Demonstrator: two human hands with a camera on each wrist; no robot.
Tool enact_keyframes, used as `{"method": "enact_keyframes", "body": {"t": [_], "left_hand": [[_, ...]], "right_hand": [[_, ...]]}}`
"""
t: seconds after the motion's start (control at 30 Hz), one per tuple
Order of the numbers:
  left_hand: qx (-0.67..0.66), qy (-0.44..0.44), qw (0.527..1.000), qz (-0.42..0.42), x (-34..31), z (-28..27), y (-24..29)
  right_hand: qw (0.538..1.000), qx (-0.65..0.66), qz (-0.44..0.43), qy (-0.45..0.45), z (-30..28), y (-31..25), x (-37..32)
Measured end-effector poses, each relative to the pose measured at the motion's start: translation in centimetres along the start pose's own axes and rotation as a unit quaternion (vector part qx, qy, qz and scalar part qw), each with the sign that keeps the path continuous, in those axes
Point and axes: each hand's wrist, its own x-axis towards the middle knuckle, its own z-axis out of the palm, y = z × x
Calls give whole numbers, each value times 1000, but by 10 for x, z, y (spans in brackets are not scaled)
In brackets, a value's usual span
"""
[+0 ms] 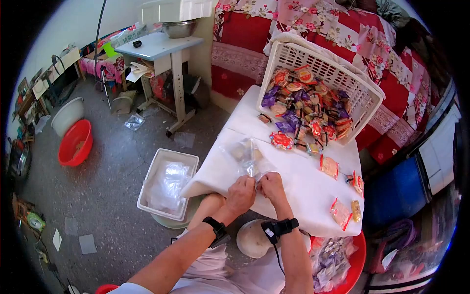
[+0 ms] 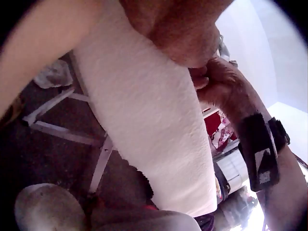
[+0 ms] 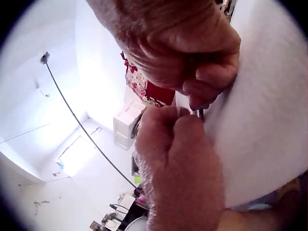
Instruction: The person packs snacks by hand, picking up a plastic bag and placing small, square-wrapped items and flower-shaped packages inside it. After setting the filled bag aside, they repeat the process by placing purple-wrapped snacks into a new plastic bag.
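A clear plastic bag [image 1: 246, 153] with pale pieces inside lies on the white-covered table [image 1: 303, 191], its gathered end toward the person. My left hand [image 1: 241, 196] pinches that end between curled fingers. Right beside it, my right hand [image 1: 272, 187] also pinches the gathered plastic, the fingertips of both hands nearly meeting. From the right wrist view, a small dark strip [image 3: 201, 113] shows between the left hand [image 3: 180, 159] and the right hand [image 3: 192, 53]. The bag itself is mostly hidden behind the hands in both wrist views.
A white crate [image 1: 323, 59] tipped on its side spills wrapped snacks [image 1: 313, 103] across the table. Several loose packets [image 1: 340, 213] lie along the right edge. A white bin [image 1: 169, 183] of clear bags stands at left; a red basin [image 1: 355, 262] sits below right.
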Motion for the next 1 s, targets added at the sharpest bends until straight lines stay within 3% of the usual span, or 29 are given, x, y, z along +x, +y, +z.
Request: {"method": "enact_keyframes", "body": {"t": [0.07,0.2,0.3,0.37,0.4,0.47,0.5,0.57,0.67,0.8,0.87,1.0], "left_hand": [[0,-5,1000,2,0,-1,0],[-16,9,1000,-10,2,-4,2],[-22,6,1000,-20,0,-3,3],[-21,4,1000,-22,0,-2,1],[-22,9,1000,-18,0,-1,0],[-24,15,999,-15,-1,1,-1],[-17,21,1000,-16,-3,5,-3],[-11,25,1000,-15,-3,7,-2],[-33,26,999,-23,-2,2,0],[-32,33,999,-22,-3,5,-3],[-31,42,998,-27,-4,9,-4],[-31,34,999,-17,-3,4,-5]], "right_hand": [[988,71,129,-41,4,-13,6],[979,53,187,-56,16,-8,23],[988,8,155,-22,22,9,22],[996,-69,6,47,21,16,8],[996,-70,5,47,17,8,-5],[977,-124,-131,111,6,-19,-35],[977,-125,-131,111,4,-19,-37],[919,-207,-321,99,1,-17,-40],[917,-246,-314,27,-3,-11,-33],[909,-267,-319,15,4,-5,-20],[908,-329,-257,-19,5,-7,-15],[915,-287,-282,2,5,-4,-12]]}}
